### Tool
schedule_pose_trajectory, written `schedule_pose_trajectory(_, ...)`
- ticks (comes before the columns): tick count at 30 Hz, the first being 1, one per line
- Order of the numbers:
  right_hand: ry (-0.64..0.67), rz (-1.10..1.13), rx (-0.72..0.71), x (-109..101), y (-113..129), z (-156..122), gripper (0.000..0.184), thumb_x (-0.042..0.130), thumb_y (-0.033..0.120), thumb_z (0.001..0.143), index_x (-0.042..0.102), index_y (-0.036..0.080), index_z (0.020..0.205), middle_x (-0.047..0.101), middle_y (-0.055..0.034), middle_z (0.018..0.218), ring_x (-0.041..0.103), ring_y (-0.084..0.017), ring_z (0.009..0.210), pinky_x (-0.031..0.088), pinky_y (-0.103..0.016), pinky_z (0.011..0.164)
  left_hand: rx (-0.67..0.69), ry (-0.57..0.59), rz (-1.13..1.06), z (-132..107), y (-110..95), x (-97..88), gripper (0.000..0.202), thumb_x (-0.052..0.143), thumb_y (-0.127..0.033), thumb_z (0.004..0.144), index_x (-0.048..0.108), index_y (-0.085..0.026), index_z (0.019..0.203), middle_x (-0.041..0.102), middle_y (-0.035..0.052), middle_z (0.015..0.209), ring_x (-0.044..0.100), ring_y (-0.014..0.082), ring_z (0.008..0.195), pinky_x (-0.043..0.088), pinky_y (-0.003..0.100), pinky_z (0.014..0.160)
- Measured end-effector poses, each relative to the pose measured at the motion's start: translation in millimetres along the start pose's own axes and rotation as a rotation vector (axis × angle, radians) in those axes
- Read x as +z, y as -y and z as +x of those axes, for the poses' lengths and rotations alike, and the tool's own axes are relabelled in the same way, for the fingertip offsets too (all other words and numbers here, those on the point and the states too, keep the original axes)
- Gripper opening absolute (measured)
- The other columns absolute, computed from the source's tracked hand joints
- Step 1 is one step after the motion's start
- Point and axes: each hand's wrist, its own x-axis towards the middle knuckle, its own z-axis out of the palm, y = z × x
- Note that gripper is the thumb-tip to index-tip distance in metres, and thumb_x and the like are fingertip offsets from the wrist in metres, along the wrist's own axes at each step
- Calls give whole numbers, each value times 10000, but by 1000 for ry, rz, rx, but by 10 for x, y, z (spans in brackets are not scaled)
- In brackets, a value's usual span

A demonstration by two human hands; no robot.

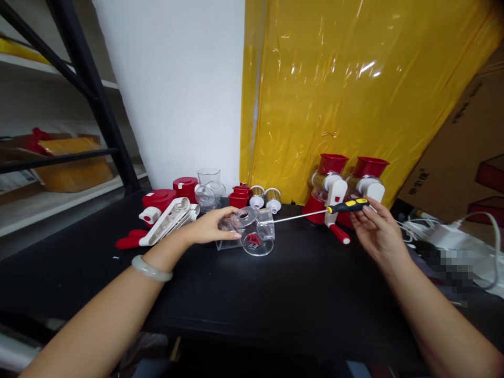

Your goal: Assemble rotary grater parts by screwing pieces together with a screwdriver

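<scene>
Your two bare arms (106, 315) are closest, with a pale bangle (151, 269) on the left wrist. Your left hand (214, 227) has its grip curled around a clear plastic body (246, 223), in the middle of the black surface (299, 299). On its round part you can see a red mark (254, 240) with small letters under it, too tiny to read. Your right hand (376, 231) has its grip pinching the black and yellow handle of a screwdriver (348, 205). Its long thin rod points left and meets the clear body's side; you cannot tell how far in the tip goes. Behind your right hand stand two red and white grinders. Farther right, a brown box (452, 136) has dark writing, tilted and too blurry to read.
</scene>
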Motion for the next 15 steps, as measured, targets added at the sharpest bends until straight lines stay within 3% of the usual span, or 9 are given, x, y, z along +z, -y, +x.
schedule_pose_trajectory(7, 7, -19, 15, 33, 23, -13, 301, 873, 171, 598, 716, 214, 850, 778, -22, 960, 712, -117, 780, 575, -229, 681, -24, -4, 13, 1, -6, -6, 586, 791, -436, 801, 567, -221, 1297, 718, 97, 1215, 693, 278, 1078, 544, 361, 834)
schedule_pose_trajectory(15, -31, -13, 18, 78, 16, -38, 378, 863, 107, 517, 730, 233, 848, 740, 28, 816, 702, -91, 732, 598, -208, 723, -28, 2, 11, -1, -20, -4, 587, 790, -445, 800, 564, -214, 1289, 706, 113, 1223, 688, 286, 1079, 541, 386, 860)
